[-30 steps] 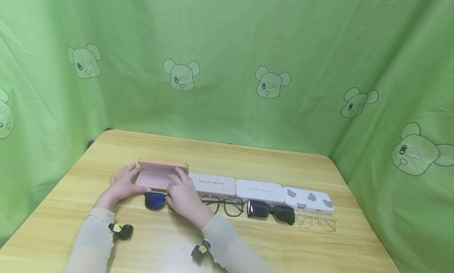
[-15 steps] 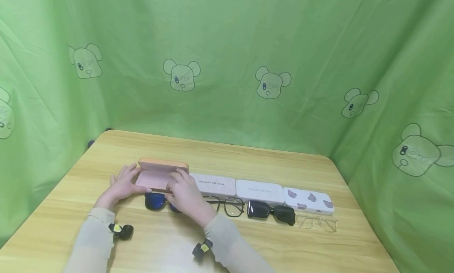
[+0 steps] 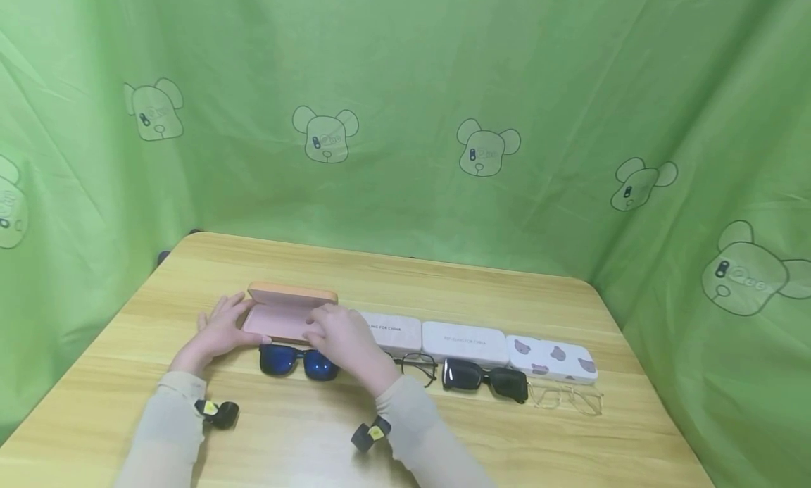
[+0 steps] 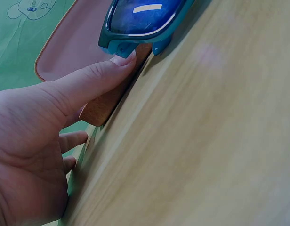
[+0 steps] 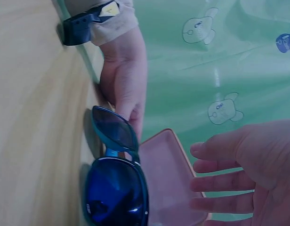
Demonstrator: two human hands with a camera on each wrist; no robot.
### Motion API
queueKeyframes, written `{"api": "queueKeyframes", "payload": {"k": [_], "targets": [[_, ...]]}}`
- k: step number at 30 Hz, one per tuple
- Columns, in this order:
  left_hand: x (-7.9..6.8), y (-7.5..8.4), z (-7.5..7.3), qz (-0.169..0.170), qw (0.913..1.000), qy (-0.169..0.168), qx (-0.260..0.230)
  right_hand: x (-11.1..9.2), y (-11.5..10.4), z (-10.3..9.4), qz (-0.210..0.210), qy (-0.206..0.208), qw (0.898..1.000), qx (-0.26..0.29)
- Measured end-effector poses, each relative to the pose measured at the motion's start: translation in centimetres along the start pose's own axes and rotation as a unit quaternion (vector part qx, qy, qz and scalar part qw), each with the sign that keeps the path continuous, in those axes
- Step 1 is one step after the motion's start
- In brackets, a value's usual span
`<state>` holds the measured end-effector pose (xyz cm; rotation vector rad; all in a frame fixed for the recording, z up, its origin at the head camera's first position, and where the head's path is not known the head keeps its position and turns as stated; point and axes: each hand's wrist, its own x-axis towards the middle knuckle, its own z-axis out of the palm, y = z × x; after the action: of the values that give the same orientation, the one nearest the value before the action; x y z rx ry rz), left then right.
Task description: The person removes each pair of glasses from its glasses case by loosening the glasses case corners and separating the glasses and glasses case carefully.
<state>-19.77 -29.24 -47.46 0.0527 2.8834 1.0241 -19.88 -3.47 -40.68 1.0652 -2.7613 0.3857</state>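
An orange glasses case [image 3: 288,292] with a pink lining stands with its lid raised at the left of the table. My left hand [image 3: 218,331] holds its left end, thumb along the front edge and fingers round the side. In the left wrist view the thumb [image 4: 95,77] lies just under the blue-lensed sunglasses [image 4: 145,16]. Those sunglasses [image 3: 319,365] lie folded right in front of the case. My right hand [image 3: 348,343] hovers over the case's right end; in the right wrist view its fingers [image 5: 225,181] are extended, with nothing in them.
Right of the orange case, a row holds a pinkish-white case [image 3: 399,331], a white case [image 3: 462,340] and a bear-print case [image 3: 551,358], all closed. Before them lie black-framed glasses [image 3: 418,367], black sunglasses [image 3: 484,380] and thin gold-framed glasses [image 3: 564,396]. A green curtain [image 3: 405,192] surrounds the table.
My right hand has moved right, away from the blue sunglasses, uncovering their right lens and covering part of the black-framed glasses. The left hand and the case have stayed put.
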Motion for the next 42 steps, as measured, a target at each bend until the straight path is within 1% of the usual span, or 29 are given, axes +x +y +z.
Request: {"api": "queueKeyframes", "payload": {"k": [6, 11, 20, 27, 32, 37, 42], "targets": [[0.0, 0.0, 0.0, -0.001, 1.0000, -0.001, -0.001, 0.1, 0.7, -0.5, 0.001, 0.017, 0.999, 0.029], [0.0, 0.0, 0.0, -0.001, 1.0000, -0.002, -0.004, 0.2, 1.2, -0.7, -0.003, 0.036, 0.999, 0.035], [-0.2, -0.2, -0.2, -0.003, 1.0000, 0.000, -0.004, 0.5, 0.9, -0.7, -0.015, 0.053, 0.997, 0.059], [0.0, -0.2, 0.1, 0.005, 0.9999, 0.004, 0.011, 1.2, 1.1, -0.5, 0.011, 0.066, 0.995, 0.079], [0.3, -0.3, 0.0, 0.004, 1.0000, 0.003, 0.003, 2.5, 1.5, -0.1, 0.017, 0.083, 0.991, 0.102], [0.3, -0.5, 0.3, -0.002, 0.9999, 0.002, -0.011, 3.8, 2.1, 0.5, 0.042, 0.073, 0.989, 0.124], [0.3, -0.4, 0.3, -0.004, 1.0000, 0.003, -0.008, 5.0, 2.7, 1.0, 0.071, 0.040, 0.987, 0.141]]}}
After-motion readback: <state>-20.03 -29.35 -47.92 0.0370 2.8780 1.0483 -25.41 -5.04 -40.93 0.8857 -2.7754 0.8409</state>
